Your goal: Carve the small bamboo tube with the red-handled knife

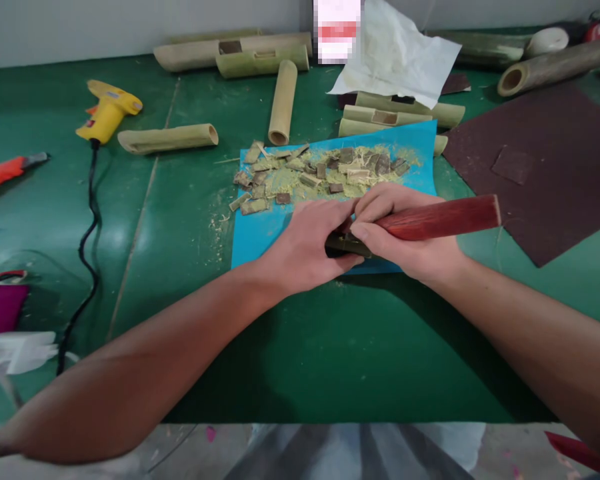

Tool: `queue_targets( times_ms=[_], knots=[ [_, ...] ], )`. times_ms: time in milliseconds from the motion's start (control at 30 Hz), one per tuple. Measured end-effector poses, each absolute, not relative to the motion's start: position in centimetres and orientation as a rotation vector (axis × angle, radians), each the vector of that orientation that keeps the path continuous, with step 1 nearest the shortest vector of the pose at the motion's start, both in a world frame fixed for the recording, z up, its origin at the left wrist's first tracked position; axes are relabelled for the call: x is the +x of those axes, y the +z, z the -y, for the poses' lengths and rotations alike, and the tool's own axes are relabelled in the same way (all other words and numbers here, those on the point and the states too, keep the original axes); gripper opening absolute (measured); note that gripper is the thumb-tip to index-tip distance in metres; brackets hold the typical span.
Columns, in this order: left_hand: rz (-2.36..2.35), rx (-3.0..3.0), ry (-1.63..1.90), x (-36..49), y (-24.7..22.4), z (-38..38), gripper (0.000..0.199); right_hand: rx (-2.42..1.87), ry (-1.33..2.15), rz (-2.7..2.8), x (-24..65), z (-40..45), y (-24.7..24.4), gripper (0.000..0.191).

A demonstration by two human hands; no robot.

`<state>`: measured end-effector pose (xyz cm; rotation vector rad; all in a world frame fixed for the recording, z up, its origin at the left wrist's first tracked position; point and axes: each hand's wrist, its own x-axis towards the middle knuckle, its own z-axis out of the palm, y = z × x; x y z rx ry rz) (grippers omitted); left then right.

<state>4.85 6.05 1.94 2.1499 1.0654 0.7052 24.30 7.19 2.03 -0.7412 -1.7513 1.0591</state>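
Bamboo piece [359,247]: dark, partly hidden between my hands, over the near part of the blue sheet [250,233].
Left hand [310,243]: curled round the piece, holding it from the left.
Right hand [415,243]: closed on a red-handled tool [440,219], handle pointing right; I can't see the working end.
Shavings [290,180]: scattered over the far part of the sheet.
Grip and stroke: I'd judge short, light passes best, left hand firm and out of the tool's path.
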Motion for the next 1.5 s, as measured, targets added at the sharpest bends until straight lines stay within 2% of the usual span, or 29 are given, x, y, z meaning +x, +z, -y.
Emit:
queue_targets(
  times_ms=[200,400,567,800,1133,1500],
  knots=[
    [-1.079,2.18,0.67,4.7,2.0,-6.1,0.019,-0.809,1.014,1.781,24.1,-7.2,2.5,0.038],
    [-1.077,2.19,0.637,4.4,1.8,-6.1,0.027,-0.858,0.934,1.706,24.4,-7.2,2.1,0.039],
    [-1.106,2.187,0.604,4.3,1.9,-6.1,0.035,-0.853,0.896,1.65,24.4,-7.3,1.3,0.033],
    [-1.112,2.187,0.61,4.5,2.0,-6.2,0.034,-0.784,0.883,1.673,24.5,-7.2,1.7,0.032],
    [-1.07,2.215,0.674,4.5,1.7,-6.2,0.018,-0.766,1.043,1.732,24.4,-7.3,1.7,0.024],
    [-1.089,2.267,0.639,4.5,1.6,-6.3,0.022,-0.703,0.927,1.815,24.3,-7.6,2.1,0.033]
  ],
)
